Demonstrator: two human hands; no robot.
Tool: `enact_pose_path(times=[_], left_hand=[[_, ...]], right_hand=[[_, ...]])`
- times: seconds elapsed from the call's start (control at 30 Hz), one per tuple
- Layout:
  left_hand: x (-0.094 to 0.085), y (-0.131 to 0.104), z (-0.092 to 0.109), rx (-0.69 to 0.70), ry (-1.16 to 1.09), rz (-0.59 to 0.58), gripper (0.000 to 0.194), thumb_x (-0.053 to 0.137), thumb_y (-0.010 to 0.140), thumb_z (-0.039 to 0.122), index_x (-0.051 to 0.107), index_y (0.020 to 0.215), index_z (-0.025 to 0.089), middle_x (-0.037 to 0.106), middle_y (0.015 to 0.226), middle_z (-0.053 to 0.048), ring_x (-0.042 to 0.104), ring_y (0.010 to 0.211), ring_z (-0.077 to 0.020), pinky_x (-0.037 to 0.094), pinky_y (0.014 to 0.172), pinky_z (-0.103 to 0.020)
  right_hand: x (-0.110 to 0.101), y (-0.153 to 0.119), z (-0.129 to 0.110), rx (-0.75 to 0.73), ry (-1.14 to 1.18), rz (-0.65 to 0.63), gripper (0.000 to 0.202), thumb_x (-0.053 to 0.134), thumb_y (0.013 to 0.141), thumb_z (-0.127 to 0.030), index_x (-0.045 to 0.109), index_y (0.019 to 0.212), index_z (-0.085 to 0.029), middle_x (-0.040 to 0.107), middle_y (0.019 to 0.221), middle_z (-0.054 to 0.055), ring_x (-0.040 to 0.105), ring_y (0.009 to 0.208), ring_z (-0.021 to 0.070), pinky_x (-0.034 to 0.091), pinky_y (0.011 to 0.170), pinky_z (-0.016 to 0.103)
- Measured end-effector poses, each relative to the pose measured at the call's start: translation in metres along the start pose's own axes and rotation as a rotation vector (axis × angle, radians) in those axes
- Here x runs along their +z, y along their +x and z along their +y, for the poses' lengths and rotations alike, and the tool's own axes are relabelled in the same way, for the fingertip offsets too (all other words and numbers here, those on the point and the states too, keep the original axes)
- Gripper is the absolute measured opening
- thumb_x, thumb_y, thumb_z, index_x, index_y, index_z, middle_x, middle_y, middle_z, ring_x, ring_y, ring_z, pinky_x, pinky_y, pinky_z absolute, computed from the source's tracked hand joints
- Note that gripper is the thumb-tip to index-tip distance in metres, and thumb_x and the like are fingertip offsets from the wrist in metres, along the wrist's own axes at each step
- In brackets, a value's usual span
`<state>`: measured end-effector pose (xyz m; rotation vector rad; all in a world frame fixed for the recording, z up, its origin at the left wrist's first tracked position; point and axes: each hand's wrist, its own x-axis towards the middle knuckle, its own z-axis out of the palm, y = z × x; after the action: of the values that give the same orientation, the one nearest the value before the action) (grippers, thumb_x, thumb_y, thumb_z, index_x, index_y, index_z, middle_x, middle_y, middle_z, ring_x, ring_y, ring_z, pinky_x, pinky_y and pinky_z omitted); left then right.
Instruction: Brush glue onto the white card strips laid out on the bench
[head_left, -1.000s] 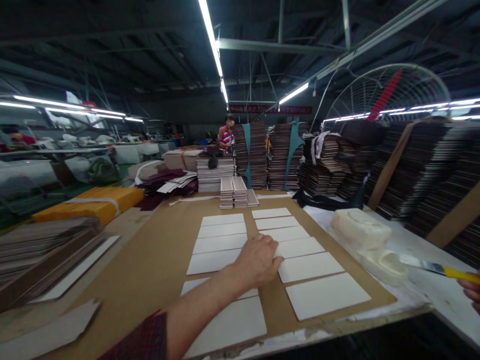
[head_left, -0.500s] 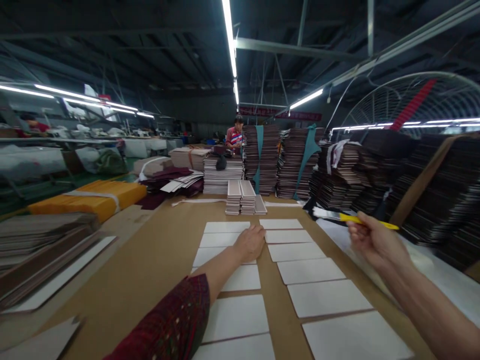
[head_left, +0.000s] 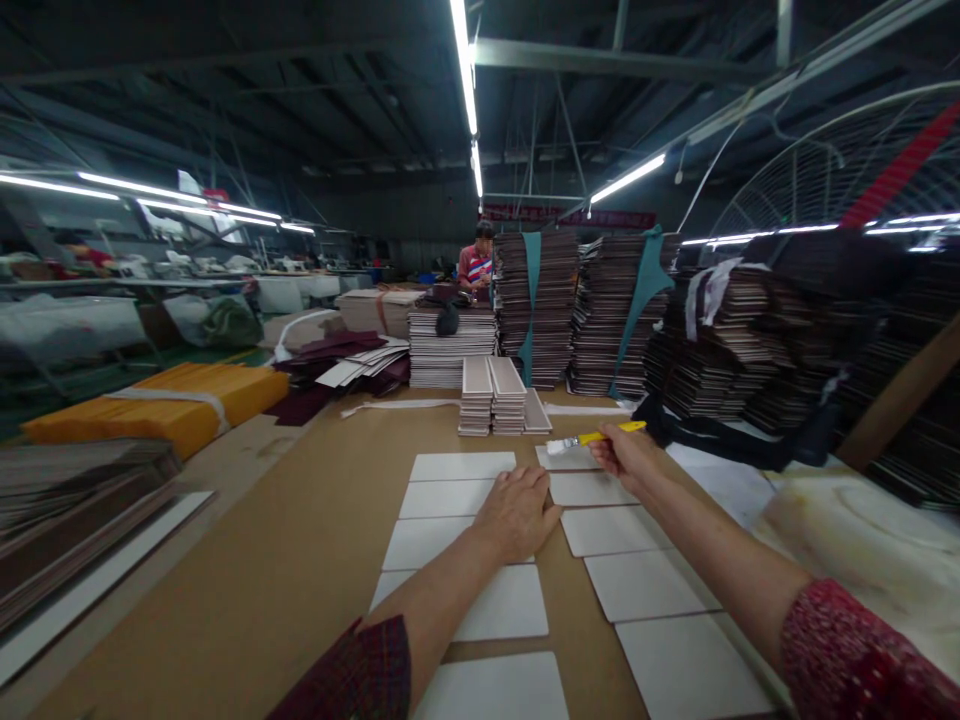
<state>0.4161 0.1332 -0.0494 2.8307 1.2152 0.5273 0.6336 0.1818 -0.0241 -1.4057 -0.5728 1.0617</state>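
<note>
Two columns of white rectangular cards [head_left: 450, 496] lie on a brown paper sheet [head_left: 285, 560] spread over the table. My left hand [head_left: 516, 515] rests flat, fingers apart, on cards in the left column. My right hand [head_left: 626, 455] grips a yellow-handled brush [head_left: 592, 440], whose white bristles sit over the farthest card of the right column [head_left: 592, 488].
Small stacks of cards [head_left: 501, 396] stand past the columns. Tall dark board stacks [head_left: 555, 305] line the back and right. An orange bundle [head_left: 161, 405] and flat boards [head_left: 67, 500] lie at left. A person [head_left: 477, 262] stands far behind. A pale sheet [head_left: 862, 540] lies at right.
My right hand came in from the right edge with the brush and moved left to the far right-column card. My left hand shifted slightly over the left column. The view tilted.
</note>
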Motion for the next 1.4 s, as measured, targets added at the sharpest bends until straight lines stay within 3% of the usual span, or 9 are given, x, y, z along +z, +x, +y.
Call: enact_pose_path(times=[0.27, 0.93, 1.4], left_hand=[[-0.002, 0.0, 0.002, -0.014, -0.01, -0.016, 0.043, 0.045, 0.099, 0.046, 0.055, 0.13, 0.017, 0.052, 0.148, -0.013, 0.048, 0.132, -0.0308, 0.039, 0.109, -0.05], [0.0, 0.0, 0.001, -0.013, -0.021, -0.018, 0.041, 0.047, 0.099, 0.046, 0.056, 0.129, 0.019, 0.055, 0.146, -0.011, 0.047, 0.132, -0.0306, 0.037, 0.109, -0.049], [0.0, 0.001, -0.001, 0.002, -0.021, -0.015, 0.038, 0.046, 0.099, 0.043, 0.056, 0.127, 0.019, 0.057, 0.143, -0.01, 0.048, 0.13, -0.0296, 0.037, 0.109, -0.049]], right_hand=[[0.005, 0.015, 0.008, 0.07, -0.079, -0.007, 0.023, 0.063, 0.101, -0.034, 0.063, 0.108, -0.013, 0.064, 0.095, 0.003, 0.062, 0.071, 0.0128, 0.056, 0.061, 0.025], [0.009, 0.019, 0.007, 0.051, -0.142, -0.022, 0.022, 0.064, 0.101, -0.035, 0.064, 0.103, -0.012, 0.064, 0.088, 0.001, 0.061, 0.066, 0.0114, 0.054, 0.058, 0.024], [-0.033, 0.028, -0.017, 0.007, -0.192, 0.11, 0.02, 0.064, 0.101, -0.033, 0.064, 0.105, -0.014, 0.065, 0.093, 0.003, 0.063, 0.071, 0.0126, 0.056, 0.061, 0.026]])
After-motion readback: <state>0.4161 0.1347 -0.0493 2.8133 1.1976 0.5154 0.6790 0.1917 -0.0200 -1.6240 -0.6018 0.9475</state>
